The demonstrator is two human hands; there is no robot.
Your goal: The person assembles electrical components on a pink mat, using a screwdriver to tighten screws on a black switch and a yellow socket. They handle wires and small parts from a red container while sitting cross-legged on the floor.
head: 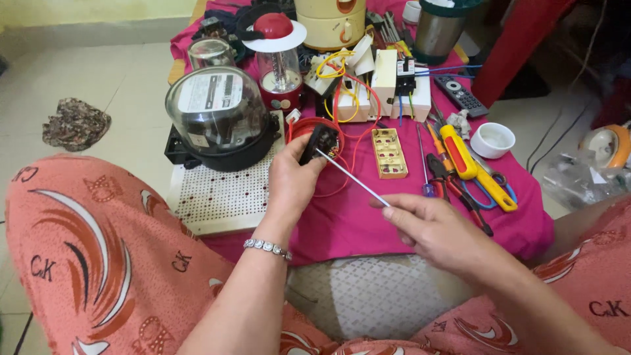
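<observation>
Gripping a black part (320,141), left hand (294,179); right hand (427,227) pinches a metal rod (351,177).

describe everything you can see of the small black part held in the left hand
The small black part is a dark, blocky piece that looks like moulded plastic, held up and tilted in the fingers of the left hand above the pink cloth. It sits against a round red housing, with thin red wires looping away from it. The tip of a slim metal screwdriver shaft, held by the right hand, meets its face. Finer detail is too small to tell.
</observation>
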